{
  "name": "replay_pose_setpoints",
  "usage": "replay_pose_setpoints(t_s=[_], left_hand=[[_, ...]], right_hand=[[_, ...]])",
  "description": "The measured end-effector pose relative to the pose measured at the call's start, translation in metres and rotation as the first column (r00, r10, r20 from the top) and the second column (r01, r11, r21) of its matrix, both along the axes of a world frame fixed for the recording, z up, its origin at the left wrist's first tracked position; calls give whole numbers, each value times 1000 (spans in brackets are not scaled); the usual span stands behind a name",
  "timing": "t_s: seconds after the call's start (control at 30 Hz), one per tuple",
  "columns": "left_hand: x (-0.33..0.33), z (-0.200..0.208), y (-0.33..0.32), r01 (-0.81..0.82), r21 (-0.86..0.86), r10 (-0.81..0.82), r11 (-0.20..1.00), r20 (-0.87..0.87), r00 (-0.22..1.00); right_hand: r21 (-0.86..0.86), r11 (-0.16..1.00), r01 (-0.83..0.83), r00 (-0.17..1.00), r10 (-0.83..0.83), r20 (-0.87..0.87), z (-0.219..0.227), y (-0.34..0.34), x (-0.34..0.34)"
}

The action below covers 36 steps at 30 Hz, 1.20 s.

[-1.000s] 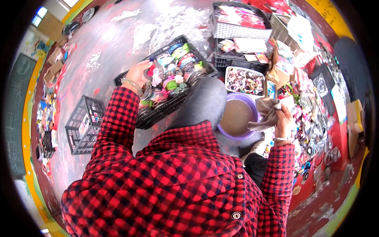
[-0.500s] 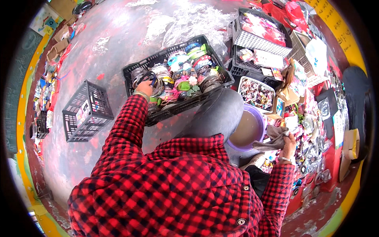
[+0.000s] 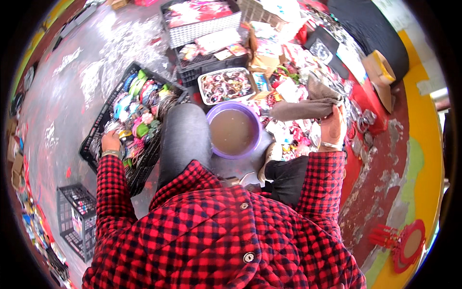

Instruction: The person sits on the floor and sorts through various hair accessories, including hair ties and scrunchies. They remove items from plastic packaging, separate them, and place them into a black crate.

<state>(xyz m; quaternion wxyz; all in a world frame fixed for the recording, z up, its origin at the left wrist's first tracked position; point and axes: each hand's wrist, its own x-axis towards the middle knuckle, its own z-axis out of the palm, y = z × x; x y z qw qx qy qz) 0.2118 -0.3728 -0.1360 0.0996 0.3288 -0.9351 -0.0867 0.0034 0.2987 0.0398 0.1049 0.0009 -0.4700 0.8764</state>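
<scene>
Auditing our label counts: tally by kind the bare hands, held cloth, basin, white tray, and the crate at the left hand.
Hands: 2 (left hand, right hand)
Brown cloth, in the right hand: 1
Purple basin: 1
White tray: 1
Black crate at the left hand: 1
Total: 6

Rag [image 3: 308, 107], right of centre: cloth, matt, nappy. Basin [image 3: 233, 105], centre: smooth plastic, slight sheen. Crate [image 3: 141, 178], left of centre: black plastic, openwork lattice. Tray [image 3: 201, 87], above centre: white plastic. Jacket [image 3: 192, 231], bottom of frame: quilted cloth, matt; buttons [image 3: 248, 257] glossy. Floor [image 3: 67, 115], upper left: smooth, glossy patches. Dark red paint [image 3: 381, 155], right: rough, flaking. Carton [image 3: 373, 66], upper right: matt cardboard.
</scene>
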Motion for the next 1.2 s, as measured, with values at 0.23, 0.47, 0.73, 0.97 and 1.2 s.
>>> replay_pose_setpoints(t_s=[0.23, 0.47, 0.73, 0.97, 1.2], left_hand=[[-73, 100, 100, 394, 160, -329, 905, -325, 887], [-149, 205, 262, 833, 150, -669, 532, -528, 523], [-190, 156, 370, 938, 260, -760, 230, -554, 340], [-222, 146, 383, 897, 373, -795, 236, -457, 399], [-232, 133, 398, 888, 422, -873, 180, -348, 343]], right_hand=[[-52, 997, 57, 990, -63, -125, 26, 99, 4], [37, 947, 319, 925, -319, 208, 53, 143, -17], [371, 923, 98, 963, -182, 197, -13, 210, -101], [703, -642, -305, 945, -113, 306, -148, 303, -128], [599, -368, -711, 703, -381, 601, -278, 280, -61]])
